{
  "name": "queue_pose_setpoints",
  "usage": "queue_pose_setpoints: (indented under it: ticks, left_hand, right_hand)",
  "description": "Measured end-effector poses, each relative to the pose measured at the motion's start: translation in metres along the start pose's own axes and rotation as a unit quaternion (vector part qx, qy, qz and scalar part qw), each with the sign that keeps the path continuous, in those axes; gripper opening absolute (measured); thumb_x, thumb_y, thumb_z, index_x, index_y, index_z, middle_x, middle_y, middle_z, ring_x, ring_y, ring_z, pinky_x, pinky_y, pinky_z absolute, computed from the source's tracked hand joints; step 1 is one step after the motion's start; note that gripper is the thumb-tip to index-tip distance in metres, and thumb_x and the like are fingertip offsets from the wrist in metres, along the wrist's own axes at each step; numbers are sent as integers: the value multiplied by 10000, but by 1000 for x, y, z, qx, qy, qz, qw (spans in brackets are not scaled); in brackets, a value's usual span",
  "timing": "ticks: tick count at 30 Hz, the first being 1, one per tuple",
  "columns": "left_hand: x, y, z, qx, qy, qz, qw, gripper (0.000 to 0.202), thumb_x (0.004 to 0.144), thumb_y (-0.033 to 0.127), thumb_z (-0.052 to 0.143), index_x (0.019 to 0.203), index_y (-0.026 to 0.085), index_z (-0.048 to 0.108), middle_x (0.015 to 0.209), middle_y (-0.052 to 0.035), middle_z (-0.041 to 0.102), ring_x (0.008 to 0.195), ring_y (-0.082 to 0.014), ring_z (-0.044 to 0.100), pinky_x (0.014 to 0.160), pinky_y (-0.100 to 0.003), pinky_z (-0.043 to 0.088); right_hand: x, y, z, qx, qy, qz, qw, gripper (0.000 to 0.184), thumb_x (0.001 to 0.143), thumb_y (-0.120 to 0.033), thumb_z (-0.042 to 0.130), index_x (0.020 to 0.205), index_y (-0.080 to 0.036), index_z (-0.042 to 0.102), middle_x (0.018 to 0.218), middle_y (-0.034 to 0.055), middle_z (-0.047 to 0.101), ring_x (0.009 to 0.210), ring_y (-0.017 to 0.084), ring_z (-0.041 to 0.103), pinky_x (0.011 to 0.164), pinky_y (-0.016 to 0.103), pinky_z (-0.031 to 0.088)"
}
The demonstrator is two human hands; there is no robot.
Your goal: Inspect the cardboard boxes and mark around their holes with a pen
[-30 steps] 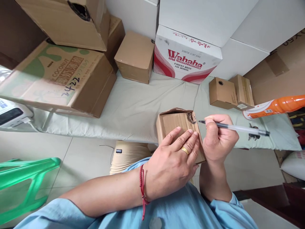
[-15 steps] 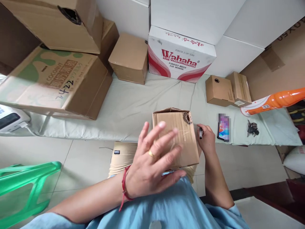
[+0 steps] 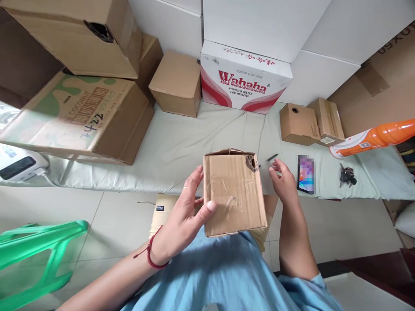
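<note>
A small brown cardboard box (image 3: 234, 192) with clear tape on its top and a scribbled dark mark at one corner rests on my lap. My left hand (image 3: 183, 211) grips its left side, thumb pressed on the top face, a ring on one finger. My right hand (image 3: 284, 181) hovers just right of the box over the edge of the pale sheet, fingers apart and holding nothing. A black pen (image 3: 269, 158) lies on the sheet just beyond those fingertips.
On the sheet (image 3: 194, 142) lie a phone (image 3: 305, 175), keys (image 3: 346, 175), an orange bottle (image 3: 372, 138) and two small boxes (image 3: 300, 124). A Wahaha carton (image 3: 244, 80), a brown box (image 3: 177, 84) and a coconut carton (image 3: 84, 114) stand behind. A green stool (image 3: 35, 246) is at left.
My right hand has laid the pen down on the sheet and opened. My left hand slid from the box's top to its left side.
</note>
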State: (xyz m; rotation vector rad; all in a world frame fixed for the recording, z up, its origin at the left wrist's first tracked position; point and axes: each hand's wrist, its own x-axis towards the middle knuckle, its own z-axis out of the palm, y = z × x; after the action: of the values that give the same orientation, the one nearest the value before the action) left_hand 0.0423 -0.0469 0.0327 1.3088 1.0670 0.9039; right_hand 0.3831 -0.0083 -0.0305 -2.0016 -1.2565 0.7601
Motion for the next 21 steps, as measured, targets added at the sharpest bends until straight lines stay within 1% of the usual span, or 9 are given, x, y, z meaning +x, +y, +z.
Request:
queue_pose_setpoints:
  ticks: [1, 3, 4, 6, 9, 12, 17, 19, 21]
  left_hand:
    - [1, 3, -1, -22, -22, -23, 999, 775, 1043, 645, 626, 1732, 386, 383, 1809, -98, 374, 1604, -419, 475, 1122, -520, 647]
    - [3, 9, 0, -56, -55, -50, 996, 792, 1042, 668, 620, 1737, 377, 373, 1819, -81, 363, 1606, -415, 472, 1164, -505, 622]
    - [5, 11, 0, -69, -61, -52, 994, 794, 1045, 668, 618, 1737, 366, 373, 1811, -82, 379, 1598, -413, 482, 1176, -501, 612]
    - [10, 15, 2, -88, -63, -38, 993, 783, 1048, 646, 631, 1729, 349, 383, 1767, -85, 454, 1562, -396, 528, 1199, -498, 589]
    - [32, 19, 2, -101, -42, 29, 994, 763, 1029, 581, 703, 1693, 326, 426, 1684, -82, 558, 1521, -370, 570, 1265, -505, 521]
    - [78, 19, -2, -81, -8, 122, 989, 764, 991, 556, 767, 1651, 297, 484, 1705, -84, 536, 1579, -382, 501, 1313, -505, 458]
    - [180, -2, -11, -24, 23, 242, 970, 904, 969, 632, 774, 1708, 333, 349, 1818, -102, 359, 1677, -374, 356, 1375, -529, 333]
    - [208, -11, -10, -9, 48, 264, 963, 1057, 908, 677, 824, 1735, 321, 270, 1852, -126, 272, 1703, -365, 306, 1396, -513, 280]
    - [222, -15, -6, -8, 74, 271, 960, 1103, 880, 706, 839, 1735, 315, 264, 1850, -134, 274, 1703, -355, 313, 1397, -499, 279]
  right_hand:
    - [-16, -11, -2, 90, -56, -15, 994, 673, 1005, -657, 591, 1527, -234, 634, 1538, 175, 658, 1407, 354, 636, 1155, 566, 561]
    - [-48, -34, -5, 247, -197, -58, 947, 760, 1018, -818, 471, 1547, -296, 630, 1643, 120, 603, 1527, 356, 570, 1193, 563, 550]
    - [-62, -47, -6, 285, -254, -78, 921, 849, 975, -889, 480, 1600, -324, 586, 1688, 95, 566, 1586, 364, 517, 1240, 569, 517]
    - [-79, -70, -5, 295, -301, -114, 899, 995, 893, -902, 636, 1704, -355, 452, 1754, 65, 492, 1675, 370, 395, 1343, 573, 408]
    - [-72, -98, -1, 259, -284, -182, 905, 1084, 900, -754, 780, 1777, -356, 282, 1816, 46, 391, 1733, 354, 266, 1422, 576, 258]
    - [-31, -115, 11, 237, -232, -254, 908, 1009, 973, -678, 734, 1785, -358, 228, 1832, 30, 358, 1714, 335, 321, 1416, 570, 290]
    - [55, -130, 55, 241, -130, -301, 914, 890, 1008, -729, 638, 1748, -359, 309, 1791, 29, 437, 1655, 282, 434, 1389, 493, 360]
    - [75, -134, 68, 257, -117, -291, 914, 871, 1008, -747, 618, 1733, -344, 348, 1746, 47, 504, 1612, 266, 493, 1368, 469, 391]
    - [81, -132, 70, 252, -115, -283, 918, 836, 1026, -749, 576, 1720, -327, 377, 1734, 58, 520, 1605, 252, 501, 1358, 459, 400]
